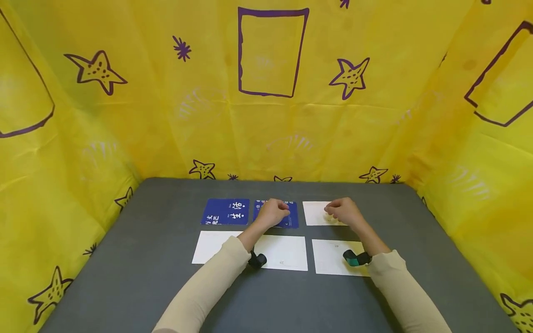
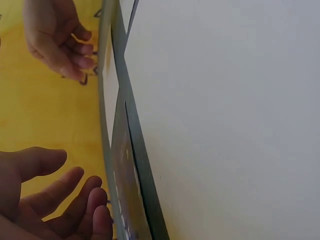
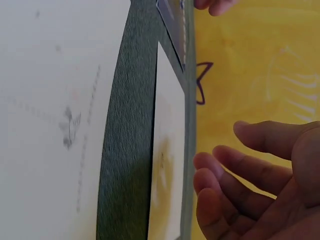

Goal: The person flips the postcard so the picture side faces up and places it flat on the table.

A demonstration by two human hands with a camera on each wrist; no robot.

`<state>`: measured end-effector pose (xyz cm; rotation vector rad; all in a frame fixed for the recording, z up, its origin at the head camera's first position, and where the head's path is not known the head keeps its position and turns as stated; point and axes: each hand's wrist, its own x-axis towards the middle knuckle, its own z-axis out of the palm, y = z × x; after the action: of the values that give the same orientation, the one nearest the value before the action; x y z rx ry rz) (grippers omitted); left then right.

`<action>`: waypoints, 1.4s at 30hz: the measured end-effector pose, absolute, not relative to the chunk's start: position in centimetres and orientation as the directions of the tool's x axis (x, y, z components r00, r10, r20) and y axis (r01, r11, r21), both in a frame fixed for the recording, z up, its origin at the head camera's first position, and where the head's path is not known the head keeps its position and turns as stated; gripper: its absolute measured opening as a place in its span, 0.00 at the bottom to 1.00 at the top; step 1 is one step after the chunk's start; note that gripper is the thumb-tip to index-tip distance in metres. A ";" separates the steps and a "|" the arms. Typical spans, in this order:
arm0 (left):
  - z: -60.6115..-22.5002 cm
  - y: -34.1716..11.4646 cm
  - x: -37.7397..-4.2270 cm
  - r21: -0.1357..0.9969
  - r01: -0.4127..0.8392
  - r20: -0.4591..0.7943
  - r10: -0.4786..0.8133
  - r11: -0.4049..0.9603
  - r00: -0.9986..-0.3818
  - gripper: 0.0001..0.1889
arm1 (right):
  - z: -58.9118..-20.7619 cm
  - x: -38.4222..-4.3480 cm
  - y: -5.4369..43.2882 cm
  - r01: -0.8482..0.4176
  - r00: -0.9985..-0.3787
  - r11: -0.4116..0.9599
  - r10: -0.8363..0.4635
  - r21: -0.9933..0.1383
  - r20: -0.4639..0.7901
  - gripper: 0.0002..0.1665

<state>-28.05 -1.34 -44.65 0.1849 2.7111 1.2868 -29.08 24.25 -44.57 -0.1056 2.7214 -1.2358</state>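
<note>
My left hand (image 1: 271, 213) hovers over a blue card (image 1: 293, 218) printed with white characters, covering part of it. In the left wrist view the fingers are loosely bent, the thumb stands apart, and nothing is held. To the right, my right hand (image 1: 344, 212) hangs above the right part of a white card (image 1: 313, 213). The right wrist view shows its thumb and fingers (image 3: 250, 172) apart, with nothing between them. Another blue card (image 1: 220, 212) with large white characters lies left of my left hand.
Nearer to me lie more white cards: one at left (image 1: 210, 245), one in the middle (image 1: 287, 252) and one at right (image 1: 329, 259), partly beneath my forearms. All rest on a grey table (image 1: 125, 259). Yellow cloth (image 1: 266, 129) with purple drawings encloses the back and sides.
</note>
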 end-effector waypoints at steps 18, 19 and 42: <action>-44.7 4.6 -27.3 0.693 0.084 -0.081 0.192 0.716 -0.978 0.11 | -44.5 -28.3 27.7 0.051 -0.996 0.861 0.009 -0.505 -0.086 0.21; -44.7 4.8 -27.3 0.688 0.079 -0.083 0.186 0.721 -0.979 0.11 | -44.5 -28.2 27.7 0.055 -0.996 0.861 0.009 -0.506 -0.093 0.22; -45.1 5.1 -28.1 0.716 0.010 -0.112 0.129 0.698 -0.985 0.08 | -45.7 -28.4 27.6 0.166 -0.985 0.723 0.085 -0.671 -0.152 0.22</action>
<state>-28.07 5.14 -45.06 0.1137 2.7508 1.1596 -28.45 27.65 -45.75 0.2060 2.8120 -1.1114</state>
